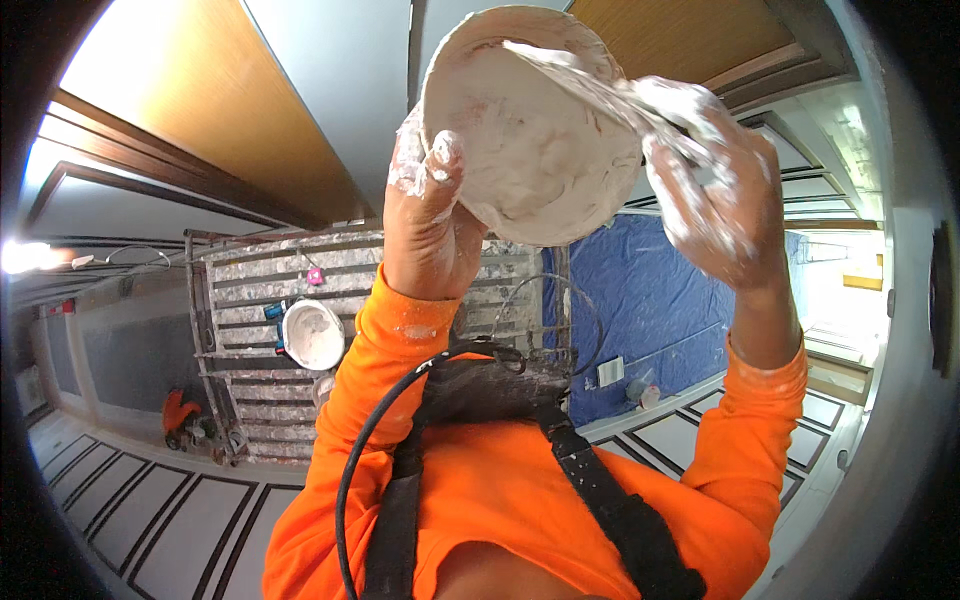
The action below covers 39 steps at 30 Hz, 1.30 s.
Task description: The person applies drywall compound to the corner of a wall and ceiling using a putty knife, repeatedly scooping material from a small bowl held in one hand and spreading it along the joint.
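Observation:
Raised high in front of me, a round tub [530, 140] coated inside with creamy white compound is tilted toward the camera. My left hand [425, 210] grips it by the side, thumb at the rim, white paste on the fingers. In my right hand [715, 190] is a paste-covered flat tool, apparently a putty knife [590, 85], its far end reaching inside the tub and its near end hidden by the fingers. That hand is heavily smeared with white.
Below is a paint-spattered slatted scaffold platform [240, 270] holding a white bucket [312, 335] and a small pink item [315, 275]. A blue sheet [640, 290] covers the surface to its right, and an orange tool [178, 410] lies lower left. Panelled walls [150, 520] surround the space.

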Each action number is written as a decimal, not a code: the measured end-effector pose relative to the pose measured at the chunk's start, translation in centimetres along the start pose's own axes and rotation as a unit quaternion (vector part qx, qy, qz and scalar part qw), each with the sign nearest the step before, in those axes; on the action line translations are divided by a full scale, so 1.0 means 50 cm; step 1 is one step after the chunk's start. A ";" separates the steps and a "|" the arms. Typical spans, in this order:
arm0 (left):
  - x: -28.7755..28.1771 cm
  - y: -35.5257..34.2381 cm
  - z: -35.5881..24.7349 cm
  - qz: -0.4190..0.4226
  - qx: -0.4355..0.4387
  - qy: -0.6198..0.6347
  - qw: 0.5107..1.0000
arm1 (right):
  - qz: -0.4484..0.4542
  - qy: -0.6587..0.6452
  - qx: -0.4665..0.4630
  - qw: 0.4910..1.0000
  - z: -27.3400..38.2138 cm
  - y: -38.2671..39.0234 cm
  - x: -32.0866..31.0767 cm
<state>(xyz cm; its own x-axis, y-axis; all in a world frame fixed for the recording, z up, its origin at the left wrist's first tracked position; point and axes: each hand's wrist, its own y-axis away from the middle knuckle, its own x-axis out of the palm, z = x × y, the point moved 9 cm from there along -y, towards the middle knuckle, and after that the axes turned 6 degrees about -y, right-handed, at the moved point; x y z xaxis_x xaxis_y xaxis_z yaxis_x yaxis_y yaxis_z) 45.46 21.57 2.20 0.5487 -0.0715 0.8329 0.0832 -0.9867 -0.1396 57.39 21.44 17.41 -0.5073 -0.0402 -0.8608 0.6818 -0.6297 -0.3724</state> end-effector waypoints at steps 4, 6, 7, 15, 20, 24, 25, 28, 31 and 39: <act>-0.006 0.007 0.008 -0.021 -0.032 0.027 0.999 | 0.092 0.152 -0.088 0.980 -0.045 -0.008 0.058; -0.017 0.004 0.012 -0.034 -0.040 0.045 0.998 | 0.115 0.079 -0.075 0.987 -0.073 0.001 0.084; -0.027 0.006 0.009 -0.043 -0.037 0.047 0.997 | 0.128 0.039 -0.071 0.988 -0.080 0.002 0.100; -0.089 0.005 -0.010 -0.102 0.014 -0.022 0.994 | 0.107 -0.201 0.121 0.966 -0.101 0.006 0.135; -0.101 0.001 -0.042 -0.121 0.028 -0.079 0.989 | 0.173 -0.052 0.098 0.979 -0.098 -0.037 0.166; -0.144 -0.006 -0.025 -0.163 0.055 -0.095 0.980 | 0.184 -0.151 0.118 0.964 -0.083 -0.030 0.213; -0.149 -0.010 -0.022 -0.164 0.067 -0.103 0.979 | 0.134 -0.210 0.150 0.957 -0.096 -0.029 0.220; -0.165 -0.026 -0.022 -0.160 0.120 -0.136 0.970 | 0.025 -0.387 0.263 0.883 -0.123 -0.024 0.243; -0.176 -0.011 -0.023 -0.202 0.153 -0.178 0.951 | -0.022 -0.528 0.349 0.774 -0.146 -0.022 0.282; -0.191 0.008 -0.016 -0.232 0.147 -0.144 0.951 | -0.148 -0.680 0.488 0.527 -0.233 0.040 0.375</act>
<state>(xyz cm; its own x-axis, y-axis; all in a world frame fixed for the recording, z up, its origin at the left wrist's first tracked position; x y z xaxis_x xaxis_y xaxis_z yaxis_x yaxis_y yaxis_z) 39.59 21.72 -5.37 0.5968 0.4469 0.6664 0.5782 -0.8154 0.0290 55.39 28.46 -3.51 -0.8766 0.0702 0.4760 0.2078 -0.8370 0.5062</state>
